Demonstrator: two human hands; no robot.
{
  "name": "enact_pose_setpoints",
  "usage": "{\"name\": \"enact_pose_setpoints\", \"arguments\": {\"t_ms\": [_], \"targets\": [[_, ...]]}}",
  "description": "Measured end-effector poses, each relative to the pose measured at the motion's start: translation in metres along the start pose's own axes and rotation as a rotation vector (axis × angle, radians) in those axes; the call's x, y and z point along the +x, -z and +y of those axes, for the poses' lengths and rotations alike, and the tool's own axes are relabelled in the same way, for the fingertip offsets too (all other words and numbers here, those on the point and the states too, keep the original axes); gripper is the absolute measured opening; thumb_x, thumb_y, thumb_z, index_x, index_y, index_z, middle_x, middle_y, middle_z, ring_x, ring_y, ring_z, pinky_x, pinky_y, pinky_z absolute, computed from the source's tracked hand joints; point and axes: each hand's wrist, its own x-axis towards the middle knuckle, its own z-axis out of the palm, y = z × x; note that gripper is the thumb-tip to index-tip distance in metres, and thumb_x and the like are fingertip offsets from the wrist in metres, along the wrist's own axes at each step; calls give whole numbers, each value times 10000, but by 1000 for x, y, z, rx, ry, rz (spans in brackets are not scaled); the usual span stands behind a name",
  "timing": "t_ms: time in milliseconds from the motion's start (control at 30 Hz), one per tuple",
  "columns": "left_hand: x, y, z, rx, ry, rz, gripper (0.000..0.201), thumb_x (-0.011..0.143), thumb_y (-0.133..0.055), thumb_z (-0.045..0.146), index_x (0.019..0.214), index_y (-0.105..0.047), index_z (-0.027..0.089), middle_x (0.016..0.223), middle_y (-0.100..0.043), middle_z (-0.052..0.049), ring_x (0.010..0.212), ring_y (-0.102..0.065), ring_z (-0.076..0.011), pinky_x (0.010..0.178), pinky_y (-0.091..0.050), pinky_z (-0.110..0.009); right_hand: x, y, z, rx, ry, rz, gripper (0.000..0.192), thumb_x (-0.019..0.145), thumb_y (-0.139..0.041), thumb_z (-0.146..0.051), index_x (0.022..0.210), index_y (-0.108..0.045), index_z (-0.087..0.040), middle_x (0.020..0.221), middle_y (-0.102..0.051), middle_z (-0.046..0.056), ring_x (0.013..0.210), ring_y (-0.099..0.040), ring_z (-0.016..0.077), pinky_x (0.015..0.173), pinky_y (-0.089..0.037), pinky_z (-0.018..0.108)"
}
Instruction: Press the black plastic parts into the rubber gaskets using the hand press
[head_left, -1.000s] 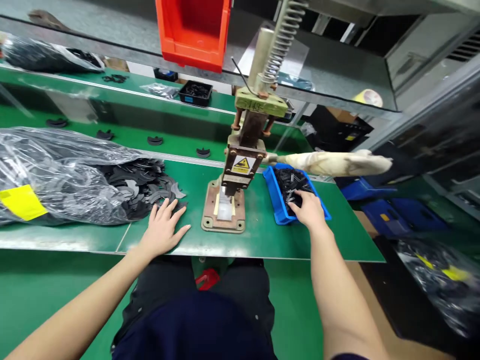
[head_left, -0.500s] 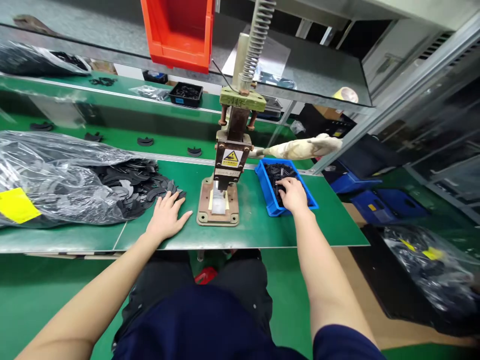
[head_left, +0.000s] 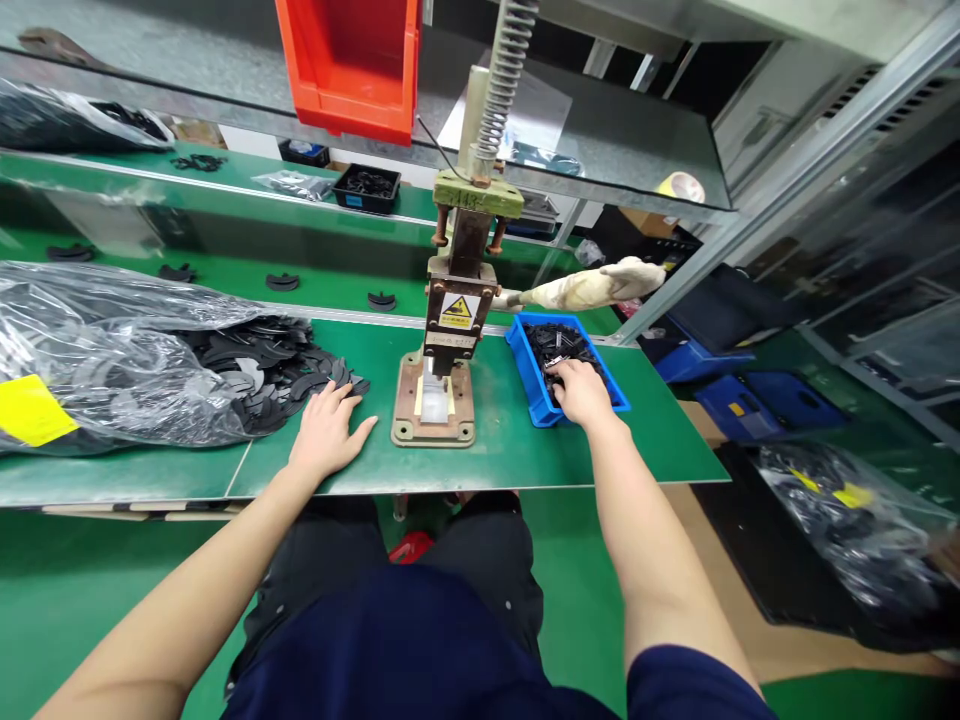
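Head view over a green surface (head_left: 510,455), where a seated person works at a hand press (head_left: 442,330); to the left a clear plastic bag (head_left: 97,350) spills flat black curved pieces (head_left: 277,375), and to the right of the press sits a blue bin (head_left: 525,375) of small black parts (head_left: 559,345); the cloth-wrapped lever (head_left: 592,287) juts out above the bin; the left hand (head_left: 326,435) lies flat and released, its fingertips (head_left: 346,393) just touching the nearest black pieces; the right hand (head_left: 581,390) reaches into the bin, its grip curled down among the parts, though whether it is grasping one cannot be told; a clean pick here likely means isolating a single part, and sliding one flat piece free of the pile.
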Motion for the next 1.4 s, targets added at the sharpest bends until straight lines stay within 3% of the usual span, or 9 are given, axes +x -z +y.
{"name": "enact_pose_setpoints", "arguments": {"t_ms": [267, 400, 533, 633, 833, 933, 1167, 1267, 1400], "targets": [[0, 2, 2, 1, 1, -7, 548, 1005, -553, 584, 1327, -722, 173, 1598, -577, -198, 1611, -361, -434, 1294, -303, -657, -3, 18, 3, 35, -54, 25, 212, 911, -594, -329, 1025, -728, -212, 1169, -730, 125, 1104, -567, 270, 1067, -496, 467], [1, 7, 2, -33, -3, 26, 515, 1010, -558, 559, 1312, -710, 171, 1581, -588, -195, 1606, -370, -418, 1300, -302, -640, -12, 34, -4, 111, -71, 151, 233, 939, -567, -353, 1030, -711, -195, 1090, -737, 142, 1079, -599, 287, 1051, -503, 495], [-2, 25, 21, -143, -38, 156, 419, 1009, -594, 471, 1305, -688, 190, 1497, -646, -179, 1565, -443, -376, 1287, -357, -601, -39, 40, -44, 261, 17, 335, 253, 1001, -533, -382, 1112, -692, -219, 1124, -748, 119, 1081, -661, 268, 1044, -543, 492], [-9, 47, 58, -264, -128, 204, 358, 998, -639, 422, 1295, -673, 226, 1421, -695, -146, 1495, -535, -348, 1252, -428, -578, -68, 33, -95, 406, 159, 416, 210, 989, -609, -359, 1172, -667, -274, 1127, -765, 65, 1051, -706, 225, 980, -596, 450], [-19, 79, 132, -539, -420, 135, 423, 969, -726, 341, 1374, -628, 270, 1352, -737, -124, 1344, -660, -317, 1145, -539, -556, -105, 16, -176, 619, 398, 453, 623, 901, -745, -223, 1454, -491, -356, 1052, -801, 13, 970, -747, 215, 883, -640, 454], [-20, 82, 142, -582, -447, 94, 422, 973, -730, 342, 1378, -633, 273, 1327, -749, -130, 1270, -697, -309, 1098, -561, -547, -111, 12, -191, 669, 453, 435, 670, 894, -750, -198, 1482, -470, -357, 1049, -805, 17, 960, -751, 216, 860, -643, 456], [-24, 81, 140, -641, -461, 65, 352, 957, -766, 319, 1293, -676, 266, 1214, -789, -106, 1140, -741, -273, 1018, -559, -478, -113, 6, -199, 684, 500, 434, 703, 896, -742, -168, 1514, -447, -327, 1067, -805, 38, 955, -752, 216, 842, -644, 460], [-23, 81, 141, -753, -343, -89, 231, 992, -726, 359, 1197, -712, 252, 1137, -798, -90, 1061, -745, -249, 981, -559, -444, -110, 7, -201, 665, 537, 438, 689, 901, -737, -174, 1509, -457, -340, 1075, -813, 33, 953, -761, 217, 824, -643, 454], [-20, 73, 140, -1147, -19, -489, 244, 997, -710, 466, 1007, -680, 224, 906, -758, -43, 809, -713, -181, 742, -572, -330, -104, 10, -204, 607, 647, 403, 632, 934, -687, -169, 1495, -484, -377, 1115, -822, 13, 980, -782, 202, 830, -638, 430]]}}
